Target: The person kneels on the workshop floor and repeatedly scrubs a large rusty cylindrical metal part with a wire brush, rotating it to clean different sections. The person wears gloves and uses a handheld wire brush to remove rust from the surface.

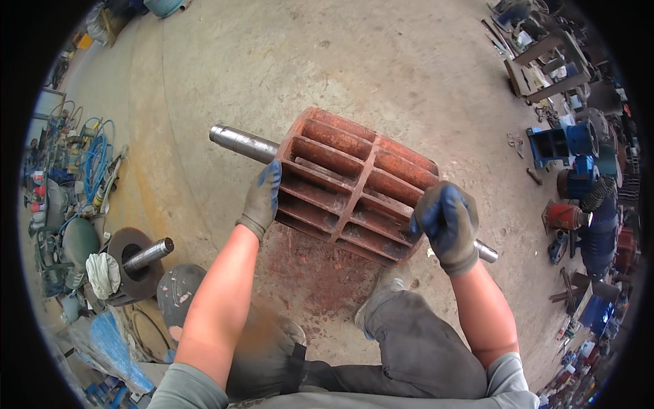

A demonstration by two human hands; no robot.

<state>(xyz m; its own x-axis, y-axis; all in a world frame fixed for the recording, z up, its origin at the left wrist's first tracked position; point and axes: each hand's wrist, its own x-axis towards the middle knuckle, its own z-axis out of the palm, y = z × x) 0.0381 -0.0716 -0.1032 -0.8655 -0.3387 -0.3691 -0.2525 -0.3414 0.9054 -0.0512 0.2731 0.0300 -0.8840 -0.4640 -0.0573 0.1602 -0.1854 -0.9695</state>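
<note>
— Where is the rotor [354,184] right now?

— Over the concrete floor [381,61], just ahead of the person's knees, lying roughly level with its steel shaft [242,142] sticking out to the far left. The left hand [261,199] presses on the rotor's left end face, fingers [271,174] wrapped over the rim. The right hand [446,221] is closed round the right end, near the short shaft stub [486,252].

— How will it handle?

— Heavy and stiff, I'd judge: rusty cast ribs, rough enough for the gloves to bite. The end rims look the safest hold; the shaft looks smoother.

— Room to move?

— Open floor beyond the rotor. Left of it stands a round part with its own shaft [139,262]; well to the right, blue motors [572,146].
</note>
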